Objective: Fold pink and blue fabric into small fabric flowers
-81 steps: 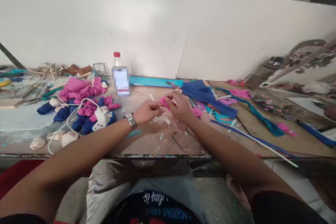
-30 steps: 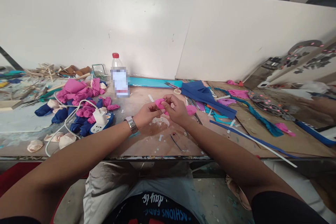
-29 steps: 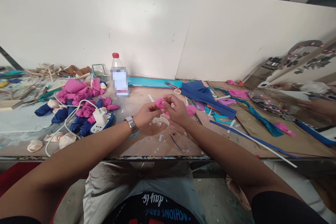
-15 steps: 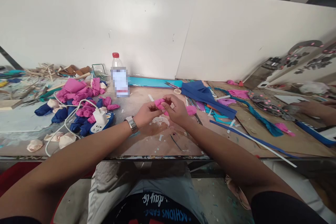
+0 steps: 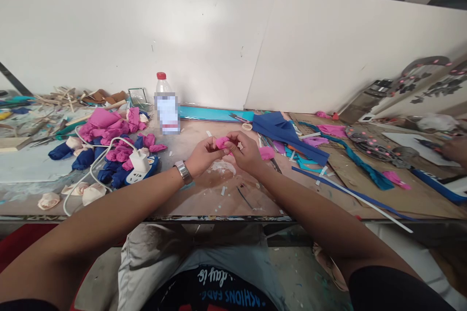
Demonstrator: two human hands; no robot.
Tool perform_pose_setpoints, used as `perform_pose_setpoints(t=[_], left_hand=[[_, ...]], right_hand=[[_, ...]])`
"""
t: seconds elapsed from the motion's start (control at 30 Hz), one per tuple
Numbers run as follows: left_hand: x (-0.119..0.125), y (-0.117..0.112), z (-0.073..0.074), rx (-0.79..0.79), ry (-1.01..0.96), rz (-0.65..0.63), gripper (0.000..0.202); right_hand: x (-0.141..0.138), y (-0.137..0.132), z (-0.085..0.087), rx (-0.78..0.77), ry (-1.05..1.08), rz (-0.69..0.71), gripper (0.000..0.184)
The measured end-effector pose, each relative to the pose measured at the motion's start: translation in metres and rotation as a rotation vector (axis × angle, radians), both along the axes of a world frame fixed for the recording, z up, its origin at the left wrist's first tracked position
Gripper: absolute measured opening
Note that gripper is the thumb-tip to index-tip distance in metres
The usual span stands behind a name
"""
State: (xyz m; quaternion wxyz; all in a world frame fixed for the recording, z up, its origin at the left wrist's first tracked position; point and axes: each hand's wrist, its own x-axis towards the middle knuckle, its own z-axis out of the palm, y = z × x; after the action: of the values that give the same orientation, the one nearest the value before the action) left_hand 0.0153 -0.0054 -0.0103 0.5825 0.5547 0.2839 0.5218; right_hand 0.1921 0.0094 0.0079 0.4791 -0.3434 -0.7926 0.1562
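— White panels (image 5: 146, 34) back our cluttered workbench (image 5: 204, 197), and both our hands sit in the middle of the frame. What differs from half a second ago?

— Little, but it counts. Our left hand (image 5: 202, 155) and right hand (image 5: 248, 153) have risen a touch off the board. The pink piece (image 5: 221, 142) rides up with them and now hangs just above the pale scrap (image 5: 223, 168) lying on the wood below.

— How do the fingers stand?

— Both sets are pinched tight. Our left thumb and forefinger close on the left side of the pink piece. Our right thumb and fingertips close on its right side, with the other fingers curled. Neither hand has anything else in it.

— So the piece is off the table?

— Yes, we hold it in the air between the two hands at frame centre, lower right of the bottle (image 5: 167, 107). We judge that the work on it goes on in our fingers, since the grip has only shifted and has not let go.

— Anything else moved?

— At the right edge another person's hand (image 5: 458, 149) has pulled back almost out of frame; a moment ago its forearm lay along that side. The heap of pink and blue pieces (image 5: 105, 129) at the left and the blue sheet (image 5: 280, 129) right of our hands lie as they did.
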Motion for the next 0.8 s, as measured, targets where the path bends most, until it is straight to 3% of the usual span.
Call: perform_pose_setpoints(t=[0.17,0.4,0.8], left_hand=[[0.0007,0.0008,-0.0012,-0.06,-0.087,-0.013,0.042],[0.0012,-0.0025,0.003,-0.091,-0.047,-0.06,0.034],[0.0018,-0.0024,0.0026,-0.146,-0.071,-0.117,0.044]], right_hand=[[-0.0006,-0.0017,0.0015,0.01,-0.007,-0.007,0.031],[-0.0014,-0.0014,0.0003,0.017,-0.014,0.0,0.033],[0.0004,-0.0012,0.0012,0.022,-0.011,-0.011,0.033]])
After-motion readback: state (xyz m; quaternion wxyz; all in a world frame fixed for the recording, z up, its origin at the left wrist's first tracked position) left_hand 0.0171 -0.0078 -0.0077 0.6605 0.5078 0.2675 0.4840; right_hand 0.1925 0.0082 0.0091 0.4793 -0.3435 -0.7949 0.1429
